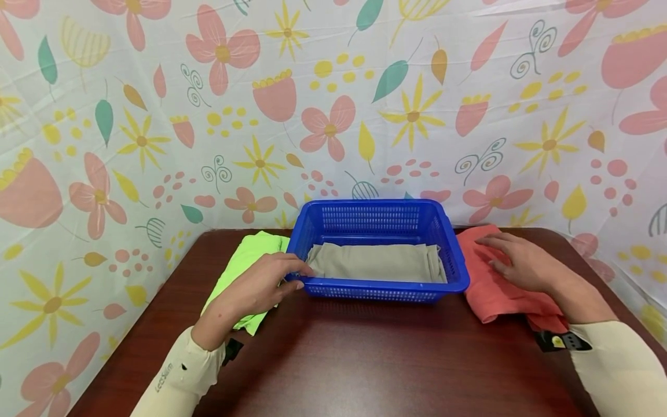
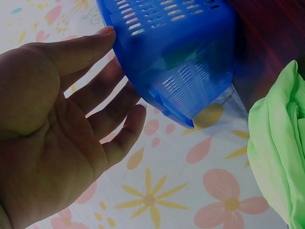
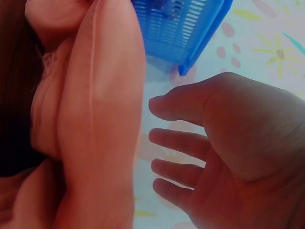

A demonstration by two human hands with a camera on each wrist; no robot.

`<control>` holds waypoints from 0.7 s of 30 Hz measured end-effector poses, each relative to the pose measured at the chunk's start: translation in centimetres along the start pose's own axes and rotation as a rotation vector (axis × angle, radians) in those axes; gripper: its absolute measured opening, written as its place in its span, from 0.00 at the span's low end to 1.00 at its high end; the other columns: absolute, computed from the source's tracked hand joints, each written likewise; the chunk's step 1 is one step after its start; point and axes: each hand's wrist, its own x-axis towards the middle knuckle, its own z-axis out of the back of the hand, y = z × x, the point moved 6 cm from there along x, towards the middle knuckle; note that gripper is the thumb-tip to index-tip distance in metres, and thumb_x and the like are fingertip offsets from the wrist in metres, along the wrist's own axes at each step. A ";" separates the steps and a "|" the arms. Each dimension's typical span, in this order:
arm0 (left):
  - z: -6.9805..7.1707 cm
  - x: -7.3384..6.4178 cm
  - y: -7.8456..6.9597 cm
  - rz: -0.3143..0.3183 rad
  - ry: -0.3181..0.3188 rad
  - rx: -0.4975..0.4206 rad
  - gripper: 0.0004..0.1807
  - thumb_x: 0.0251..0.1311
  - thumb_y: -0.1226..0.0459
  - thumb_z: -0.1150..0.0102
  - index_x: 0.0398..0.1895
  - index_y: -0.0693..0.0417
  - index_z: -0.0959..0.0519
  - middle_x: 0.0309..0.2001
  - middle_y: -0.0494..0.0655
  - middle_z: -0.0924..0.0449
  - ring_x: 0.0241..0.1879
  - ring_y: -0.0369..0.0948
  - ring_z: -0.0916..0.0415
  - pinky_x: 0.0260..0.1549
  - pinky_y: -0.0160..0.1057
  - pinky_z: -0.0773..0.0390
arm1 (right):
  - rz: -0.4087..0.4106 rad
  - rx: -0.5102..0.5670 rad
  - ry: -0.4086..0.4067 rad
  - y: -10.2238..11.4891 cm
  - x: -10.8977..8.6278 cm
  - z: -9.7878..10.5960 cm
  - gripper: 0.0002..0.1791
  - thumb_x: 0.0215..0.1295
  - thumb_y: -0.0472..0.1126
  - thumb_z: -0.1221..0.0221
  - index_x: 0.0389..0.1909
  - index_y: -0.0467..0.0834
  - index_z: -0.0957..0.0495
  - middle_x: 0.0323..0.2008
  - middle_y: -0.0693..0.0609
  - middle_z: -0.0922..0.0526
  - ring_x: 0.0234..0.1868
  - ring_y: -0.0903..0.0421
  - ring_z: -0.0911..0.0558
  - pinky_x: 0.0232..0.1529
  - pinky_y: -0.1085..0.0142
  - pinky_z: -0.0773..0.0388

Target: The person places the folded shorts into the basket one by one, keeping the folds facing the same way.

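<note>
A blue plastic basket (image 1: 365, 285) with slotted walls stands at the back of the table, a folded beige cloth (image 1: 372, 262) lying inside it. My left hand (image 1: 268, 284) holds the basket's front left corner, thumb outside and fingers over the rim; the left wrist view shows the thumb tip against the rim. Under and beside that forearm lies a folded bright green cloth (image 1: 242, 263). On the right, my right hand (image 1: 526, 263) hovers over a folded coral-red cloth (image 1: 484, 295), fingers relaxed and apart. In the right wrist view, a gap shows between those fingertips and the cloth.
The dark brown wooden table (image 1: 365, 353) extends toward me in front of the basket. A white sheet (image 1: 333, 75) printed with flowers and leaves hangs behind the table and along both sides. The basket's back stands close to the sheet.
</note>
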 end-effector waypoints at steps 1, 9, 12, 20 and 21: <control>0.0 0.0 0.0 0.002 0.000 -0.002 0.14 0.71 0.68 0.33 0.55 0.46 0.12 0.51 0.38 0.13 0.56 0.41 0.18 0.56 0.46 0.18 | -0.005 0.007 0.017 -0.2 0.0 -0.1 0.28 0.65 0.31 0.33 0.67 0.33 0.23 0.65 0.28 0.24 0.66 0.26 0.27 0.65 0.28 0.32; 0.0 -0.1 0.0 0.014 0.001 -0.017 0.14 0.71 0.68 0.33 0.56 0.48 0.13 0.52 0.39 0.13 0.56 0.40 0.18 0.57 0.45 0.17 | -0.047 0.069 0.168 -1.0 -0.7 -1.5 0.34 0.65 0.29 0.35 0.73 0.36 0.27 0.71 0.29 0.30 0.67 0.26 0.28 0.64 0.29 0.30; -0.1 0.0 0.0 0.010 0.001 -0.014 0.14 0.71 0.68 0.33 0.56 0.47 0.13 0.52 0.39 0.13 0.56 0.40 0.17 0.56 0.45 0.17 | -0.084 0.072 0.209 -1.3 -0.8 -1.8 0.35 0.65 0.30 0.36 0.75 0.38 0.29 0.72 0.29 0.31 0.67 0.26 0.29 0.64 0.28 0.32; 0.0 0.1 -0.2 -0.008 0.003 0.003 0.13 0.71 0.68 0.34 0.56 0.48 0.13 0.51 0.39 0.13 0.55 0.40 0.17 0.56 0.45 0.17 | -0.091 0.061 0.243 -1.4 -1.1 -1.7 0.36 0.64 0.31 0.34 0.75 0.37 0.28 0.71 0.27 0.30 0.67 0.24 0.29 0.64 0.27 0.33; 0.0 0.1 -0.2 -0.010 0.004 0.003 0.13 0.71 0.68 0.34 0.56 0.48 0.13 0.51 0.39 0.13 0.55 0.40 0.17 0.56 0.45 0.17 | -0.088 0.060 0.244 -1.4 -1.1 -1.7 0.36 0.64 0.31 0.34 0.74 0.37 0.28 0.71 0.27 0.30 0.67 0.24 0.29 0.64 0.27 0.33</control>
